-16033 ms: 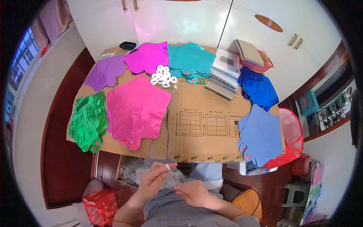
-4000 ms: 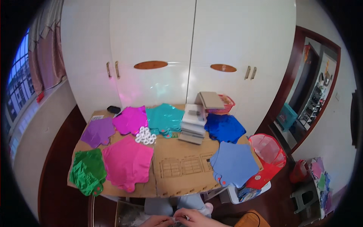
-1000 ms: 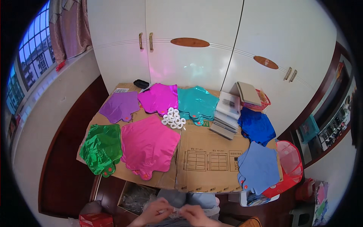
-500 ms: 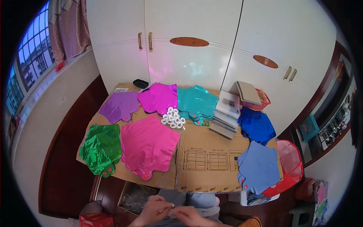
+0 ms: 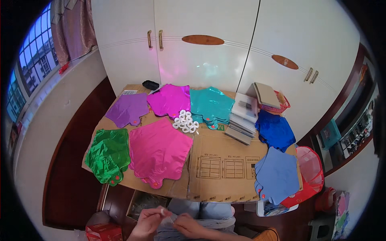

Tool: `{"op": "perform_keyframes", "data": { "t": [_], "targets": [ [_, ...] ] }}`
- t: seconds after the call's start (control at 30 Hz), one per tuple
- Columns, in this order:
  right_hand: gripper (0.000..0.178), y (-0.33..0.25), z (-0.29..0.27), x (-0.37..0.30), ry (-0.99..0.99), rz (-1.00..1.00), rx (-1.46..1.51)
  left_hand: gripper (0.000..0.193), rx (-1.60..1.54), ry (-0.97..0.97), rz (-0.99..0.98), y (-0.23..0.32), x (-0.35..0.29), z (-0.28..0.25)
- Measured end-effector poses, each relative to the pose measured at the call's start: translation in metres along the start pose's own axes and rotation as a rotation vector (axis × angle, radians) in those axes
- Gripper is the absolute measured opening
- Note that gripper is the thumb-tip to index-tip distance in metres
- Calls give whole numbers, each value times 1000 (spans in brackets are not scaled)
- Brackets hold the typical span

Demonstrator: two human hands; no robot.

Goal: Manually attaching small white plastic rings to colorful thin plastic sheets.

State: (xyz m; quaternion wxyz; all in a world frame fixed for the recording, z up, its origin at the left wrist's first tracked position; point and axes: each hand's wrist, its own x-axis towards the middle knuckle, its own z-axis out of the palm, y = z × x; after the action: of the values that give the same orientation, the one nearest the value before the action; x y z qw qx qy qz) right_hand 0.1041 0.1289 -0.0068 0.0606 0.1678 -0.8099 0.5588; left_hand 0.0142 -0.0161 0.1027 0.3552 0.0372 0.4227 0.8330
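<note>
Near the lower edge, in front of the table, my left hand (image 5: 148, 221) pinches a small white thing (image 5: 163, 211) between thumb and fingers; it resembles the white rolls on the table. Close by on the right, the fingers of my right hand (image 5: 187, 225) are closed on a thin white strand (image 5: 171, 219) stretching between the hands. Small white ring-shaped rolls (image 5: 186, 121) lie heaped mid-table. Around them are flat star-shaped foil balloons: pink (image 5: 161, 152), green (image 5: 106, 154), purple (image 5: 128, 109), magenta (image 5: 171, 100), teal (image 5: 212, 102), dark blue (image 5: 275, 129) and light blue (image 5: 277, 174).
Flattened cardboard (image 5: 225, 186) covers the table. Clear packets (image 5: 242, 124) stand beside a red basket (image 5: 284, 102) at the back right. Below the near edge is an open box (image 5: 146, 201); a red bag (image 5: 307, 188) hangs at the right. White cabinets (image 5: 201, 64) rise behind.
My left hand has moved left, away from my right hand, with the white thing in its fingers. A strand now shows between them. The view has shifted slightly.
</note>
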Motion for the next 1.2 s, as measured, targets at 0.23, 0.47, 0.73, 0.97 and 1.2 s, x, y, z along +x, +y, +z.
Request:
{"op": "perform_keyframes", "data": {
  "t": [0.23, 0.47, 0.73, 0.97, 1.2],
  "targets": [
    [11, -21, -15, 18, 95, -48, -60, 13, 127, -295, -147, -3, -2, -46],
    [11, -32, -22, 23, 169, -1, -38, 14, 771, -338, 50, 1, 5, -46],
    [10, -24, -8, 25, 151, -87, -123, 15, 1373, -407, 243, 16, 9, -44],
    [9, -26, -7, 33, 127, -93, -163, 12, 1132, -59, 358, 9, 5, -37],
    [12, -3, 9, 31, 63, -59, -97, 10, 344, 74, -57, -9, -5, -55]
  ]
}}
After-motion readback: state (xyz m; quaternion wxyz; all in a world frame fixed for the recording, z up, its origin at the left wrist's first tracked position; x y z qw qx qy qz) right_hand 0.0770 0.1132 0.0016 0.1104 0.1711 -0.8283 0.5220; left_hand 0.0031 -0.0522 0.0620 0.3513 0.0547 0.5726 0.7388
